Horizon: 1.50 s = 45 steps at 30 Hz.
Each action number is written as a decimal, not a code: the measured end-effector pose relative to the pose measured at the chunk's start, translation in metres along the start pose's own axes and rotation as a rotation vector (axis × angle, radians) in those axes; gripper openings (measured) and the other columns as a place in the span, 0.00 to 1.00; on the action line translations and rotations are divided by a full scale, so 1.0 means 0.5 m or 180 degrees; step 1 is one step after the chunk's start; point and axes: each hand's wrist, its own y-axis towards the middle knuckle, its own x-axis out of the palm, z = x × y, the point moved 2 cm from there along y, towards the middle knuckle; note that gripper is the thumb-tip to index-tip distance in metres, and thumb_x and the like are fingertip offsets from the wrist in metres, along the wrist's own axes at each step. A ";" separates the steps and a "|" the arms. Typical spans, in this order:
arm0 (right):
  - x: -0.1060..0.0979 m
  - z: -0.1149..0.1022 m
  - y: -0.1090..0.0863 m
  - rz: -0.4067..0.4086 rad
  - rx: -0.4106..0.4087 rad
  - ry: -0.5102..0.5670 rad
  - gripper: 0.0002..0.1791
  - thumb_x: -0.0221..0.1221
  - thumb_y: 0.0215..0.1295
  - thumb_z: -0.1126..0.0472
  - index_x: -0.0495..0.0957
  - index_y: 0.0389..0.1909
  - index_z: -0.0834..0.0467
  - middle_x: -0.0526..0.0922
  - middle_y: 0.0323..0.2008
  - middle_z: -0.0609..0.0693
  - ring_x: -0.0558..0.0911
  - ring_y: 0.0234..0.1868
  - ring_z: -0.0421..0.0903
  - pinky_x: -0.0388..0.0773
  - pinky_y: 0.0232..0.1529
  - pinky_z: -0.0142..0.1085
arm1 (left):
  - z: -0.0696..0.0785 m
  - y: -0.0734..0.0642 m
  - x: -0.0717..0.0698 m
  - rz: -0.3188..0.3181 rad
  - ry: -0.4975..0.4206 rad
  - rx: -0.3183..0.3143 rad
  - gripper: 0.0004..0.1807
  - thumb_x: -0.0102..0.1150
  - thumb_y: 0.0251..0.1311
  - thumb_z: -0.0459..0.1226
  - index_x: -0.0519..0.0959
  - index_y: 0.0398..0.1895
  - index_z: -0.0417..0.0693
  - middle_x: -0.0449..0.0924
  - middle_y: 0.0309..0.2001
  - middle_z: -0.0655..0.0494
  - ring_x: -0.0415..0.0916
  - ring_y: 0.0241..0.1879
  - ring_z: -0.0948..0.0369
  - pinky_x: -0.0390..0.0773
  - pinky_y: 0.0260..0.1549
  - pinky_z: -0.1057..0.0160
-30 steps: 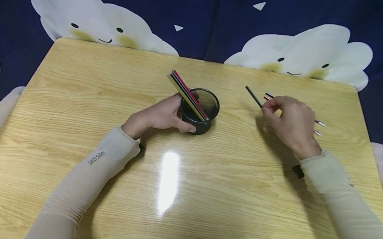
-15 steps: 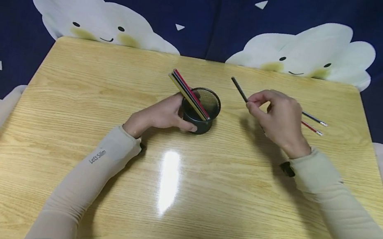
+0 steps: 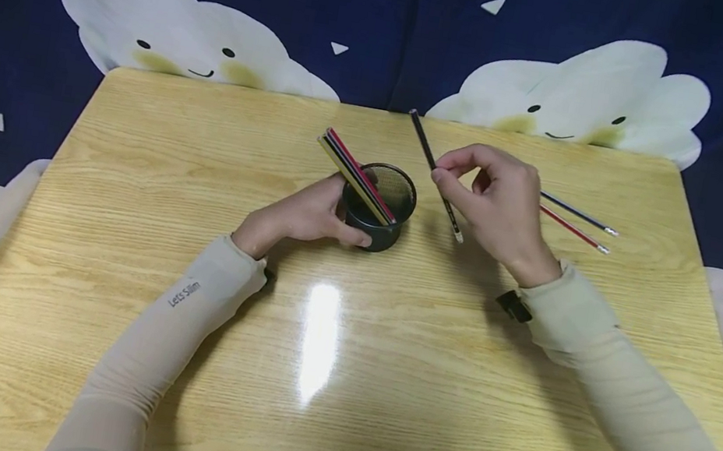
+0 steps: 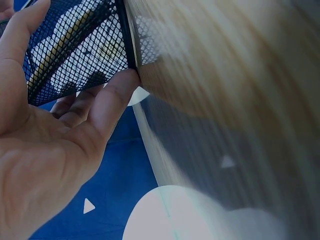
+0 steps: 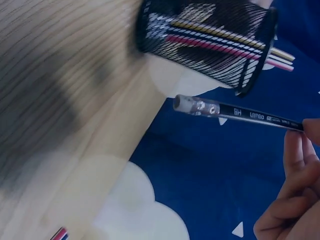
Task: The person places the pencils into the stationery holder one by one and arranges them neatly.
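Note:
A black mesh pencil cup [image 3: 370, 236] stands on the table, with my left hand [image 3: 310, 213] gripping its side. In the left wrist view my fingers [image 4: 107, 102] curl around the mesh near the base. Several pencils [image 3: 355, 176], among them yellow, black and red ones, lean in the cup toward the upper left. To the right of the cup my right hand [image 3: 489, 198] pinches a black pencil [image 3: 426, 141] between thumb and fingertips. That pencil is tilted, its eraser end low toward the table; in the right wrist view the eraser [image 5: 184, 104] points toward the cup's side.
Behind my right hand, a dark blue pencil [image 3: 579, 213] and a red pencil [image 3: 577, 231] lie on the wooden table [image 3: 413, 391]. A navy curtain [image 3: 393, 25] printed with clouds hangs beyond the back edge.
My right hand has moved left toward the cup with the black pencil, whose eraser end now shows below the hand. The two lying pencils have come into fuller view. My left hand stays on the cup.

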 end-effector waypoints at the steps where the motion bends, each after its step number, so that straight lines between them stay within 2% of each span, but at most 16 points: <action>1: 0.002 -0.005 0.002 0.0007 0.0009 0.0064 0.02 0.72 0.71 0.65 0.91 0.39 0.60 0.89 0.32 0.46 0.68 0.20 0.40 0.61 0.23 0.30 | 0.000 0.000 0.000 -0.0004 -0.0006 0.0011 0.41 0.81 0.57 0.29 0.72 0.73 0.39 0.80 0.63 0.46 0.76 0.63 0.56 0.68 0.70 0.55; 12: 0.014 -0.046 0.028 0.0170 0.0210 0.0818 0.04 0.71 0.70 0.64 0.90 0.39 0.61 0.86 0.31 0.44 0.65 0.19 0.41 0.56 0.21 0.32 | 0.002 0.004 -0.002 -0.0015 -0.0036 0.0096 0.39 0.81 0.57 0.28 0.73 0.71 0.33 0.80 0.61 0.44 0.77 0.61 0.54 0.68 0.69 0.55; 18: 0.023 -0.060 0.039 0.0285 0.0030 0.1060 0.05 0.71 0.69 0.66 0.89 0.39 0.65 0.87 0.31 0.44 0.64 0.18 0.41 0.55 0.20 0.31 | 0.002 0.002 -0.002 -0.0008 -0.0069 0.0097 0.39 0.81 0.57 0.27 0.73 0.71 0.33 0.80 0.60 0.44 0.77 0.60 0.55 0.69 0.68 0.55; 20: 0.027 -0.063 0.042 0.0336 -0.0039 0.1136 0.03 0.71 0.68 0.67 0.89 0.39 0.64 0.87 0.32 0.45 0.64 0.18 0.41 0.55 0.20 0.31 | 0.002 0.002 -0.002 -0.0001 -0.0065 0.0099 0.38 0.81 0.57 0.27 0.73 0.70 0.35 0.80 0.60 0.44 0.77 0.60 0.56 0.70 0.68 0.56; 25: 0.037 -0.070 0.049 0.0385 -0.0242 0.1303 0.03 0.70 0.70 0.67 0.89 0.40 0.64 0.87 0.33 0.51 0.65 0.19 0.41 0.57 0.20 0.30 | 0.001 0.001 -0.002 0.0013 -0.0038 0.0092 0.37 0.81 0.57 0.27 0.74 0.70 0.34 0.81 0.60 0.45 0.78 0.60 0.57 0.71 0.67 0.56; 33: 0.048 -0.078 0.056 0.0399 -0.0394 0.1292 0.10 0.69 0.72 0.66 0.86 0.42 0.71 0.88 0.36 0.51 0.67 0.20 0.40 0.59 0.21 0.30 | 0.002 0.000 -0.003 0.0004 -0.0040 0.0065 0.36 0.81 0.57 0.28 0.75 0.69 0.34 0.82 0.60 0.46 0.78 0.60 0.57 0.71 0.67 0.56; 37: 0.056 -0.081 0.060 0.0410 -0.0440 0.1249 0.08 0.69 0.71 0.67 0.86 0.41 0.71 0.88 0.35 0.53 0.67 0.19 0.39 0.60 0.21 0.29 | 0.002 -0.003 -0.003 -0.0002 -0.0061 0.0031 0.35 0.80 0.58 0.27 0.75 0.68 0.35 0.83 0.60 0.47 0.79 0.59 0.57 0.71 0.67 0.56; 45: 0.074 -0.077 0.062 0.0406 -0.0504 0.0957 0.05 0.71 0.69 0.69 0.87 0.39 0.69 0.89 0.34 0.55 0.69 0.21 0.39 0.62 0.23 0.28 | 0.001 -0.002 -0.003 -0.0012 -0.0053 0.0030 0.32 0.80 0.58 0.28 0.76 0.64 0.33 0.83 0.56 0.47 0.79 0.55 0.56 0.72 0.64 0.55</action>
